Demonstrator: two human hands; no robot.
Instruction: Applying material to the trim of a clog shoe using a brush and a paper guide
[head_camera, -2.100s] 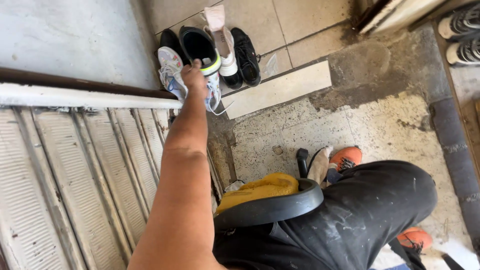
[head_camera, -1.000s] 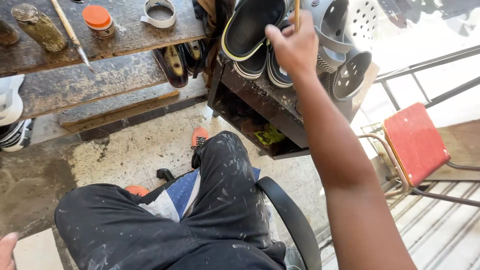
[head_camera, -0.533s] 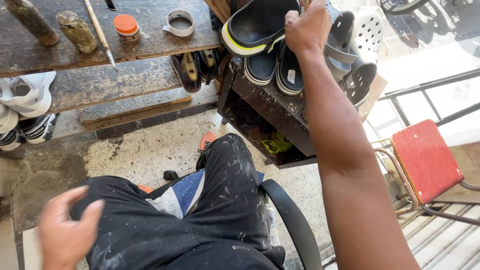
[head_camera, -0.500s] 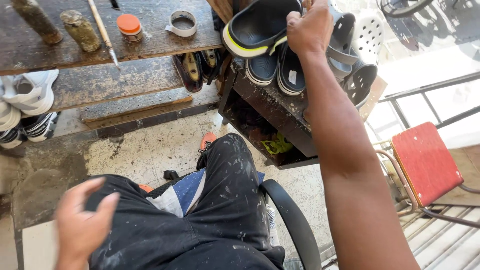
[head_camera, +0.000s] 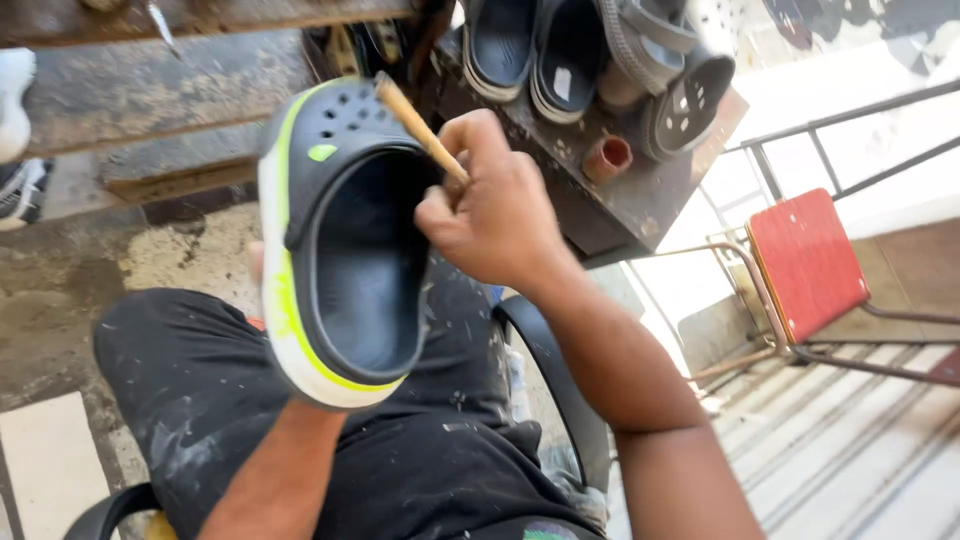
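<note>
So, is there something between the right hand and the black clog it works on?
Nothing visible. The right hand, gripping a thin wooden stick, sits right at the black clog, which the left arm supports from below.

"What are you wearing there?"

"My black cloth trousers (head_camera: 230, 400), loose on me and creased over the thighs. They are flecked all over with small pale paint spots and smears, thickest near the knee and along the seam."

"And your arms?"

"Bare, both of them, no sleeves reaching the forearms. My right hand (head_camera: 495, 215) has no glove, ring or watch on it, and the wrist is bare too. My left forearm (head_camera: 275, 475) is bare as well; the hand itself is hidden from view."
</note>
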